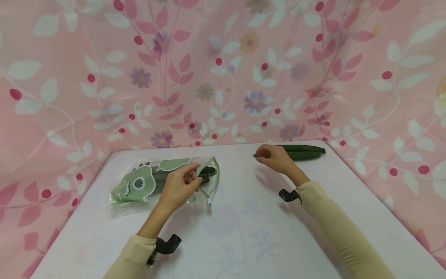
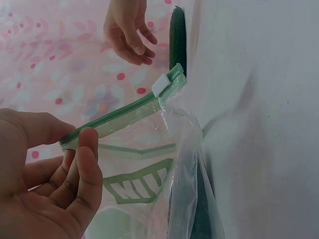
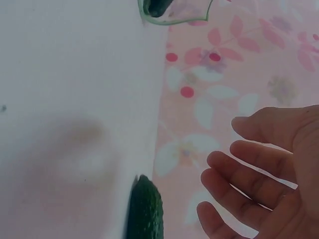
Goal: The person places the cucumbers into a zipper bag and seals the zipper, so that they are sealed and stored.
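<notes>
My left hand [image 1: 177, 188] pinches the green-edged rim of a clear zip bag [image 1: 134, 184] with a green printed pattern. The bag lies on its side on the left of the table, mouth spread toward the right. Dark green cucumbers [image 1: 209, 171] are inside, their ends showing at the mouth. A white slider [image 2: 161, 85] sits at one end of the zip strip in the left wrist view. My right hand [image 1: 277, 159] hovers by more cucumbers [image 1: 303, 155] at the far right. Its fingers [image 3: 249, 184] are loosely bent, apart from the cucumber [image 3: 144, 211] in the right wrist view.
A white cloth covers the table [image 1: 237, 232], which ends at a pink floral curtain [image 1: 223, 77] behind and at the sides. Dark wrist cameras [image 1: 168, 245] are strapped at both sleeves.
</notes>
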Motion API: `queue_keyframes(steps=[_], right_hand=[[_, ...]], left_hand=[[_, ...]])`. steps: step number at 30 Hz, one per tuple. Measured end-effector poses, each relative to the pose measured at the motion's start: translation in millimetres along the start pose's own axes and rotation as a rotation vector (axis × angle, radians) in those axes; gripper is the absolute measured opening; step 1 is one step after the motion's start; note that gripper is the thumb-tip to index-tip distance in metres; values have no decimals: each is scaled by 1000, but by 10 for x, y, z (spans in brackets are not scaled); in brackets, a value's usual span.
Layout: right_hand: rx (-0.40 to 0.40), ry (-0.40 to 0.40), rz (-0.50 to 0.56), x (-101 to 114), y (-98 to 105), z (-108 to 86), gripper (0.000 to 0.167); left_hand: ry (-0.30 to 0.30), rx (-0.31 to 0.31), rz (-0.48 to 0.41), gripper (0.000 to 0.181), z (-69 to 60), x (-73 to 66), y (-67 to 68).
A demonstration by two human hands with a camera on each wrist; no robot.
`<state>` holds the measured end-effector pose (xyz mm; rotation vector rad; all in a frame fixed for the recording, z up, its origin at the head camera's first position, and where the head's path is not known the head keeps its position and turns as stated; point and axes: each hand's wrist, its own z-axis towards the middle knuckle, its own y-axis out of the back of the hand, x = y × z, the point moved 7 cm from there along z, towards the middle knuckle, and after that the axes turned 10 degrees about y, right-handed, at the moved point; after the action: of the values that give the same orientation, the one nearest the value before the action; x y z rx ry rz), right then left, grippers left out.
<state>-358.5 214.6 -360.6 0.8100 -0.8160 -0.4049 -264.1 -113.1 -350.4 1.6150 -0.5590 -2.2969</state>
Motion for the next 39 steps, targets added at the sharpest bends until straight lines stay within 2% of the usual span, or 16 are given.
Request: queue_keyframes(steps=[8,28,39], right_hand=[[21,-63,-46,-215,82,-67,22],[27,-186,-131,-720,477,-179,32],[26,-236,-146,-954,673,-373,34]], left_hand=[[15,11,-3,40,-8,-9,-3],[20,9,-7,41,-10,-7,0],[28,6,-17,43,-8,-4,-11]])
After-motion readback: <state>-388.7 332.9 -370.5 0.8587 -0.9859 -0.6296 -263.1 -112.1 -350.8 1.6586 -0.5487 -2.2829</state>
